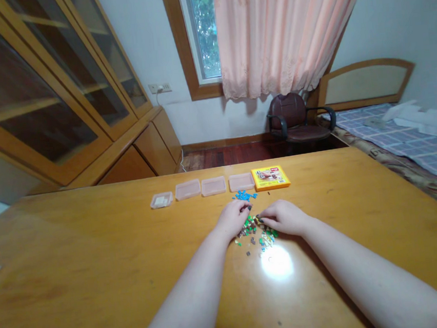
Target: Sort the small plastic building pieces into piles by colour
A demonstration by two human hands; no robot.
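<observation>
My left hand (233, 218) is closed, its fingertips bunched at the pile's far left side; whatever they pinch is too small to make out. Across from it, my right hand (283, 217) reaches in from the right, thumb and fingers drawn together at the pile's edge; I cannot make out what is between them. Between and below the hands lies a loose pile of small toy bricks (250, 226) in green, brown, white and yellow. More mixed pieces (267, 239) spread toward me. A separate group of blue bricks (243, 195) lies just beyond my left hand.
Behind the bricks stand several shallow clear trays in a row, including a small one (161, 200) with pale pieces in it. A yellow box (271, 178) lies at the row's right end. The wooden table (97, 268) shows a bright reflection. Beyond it is an office chair (293, 118).
</observation>
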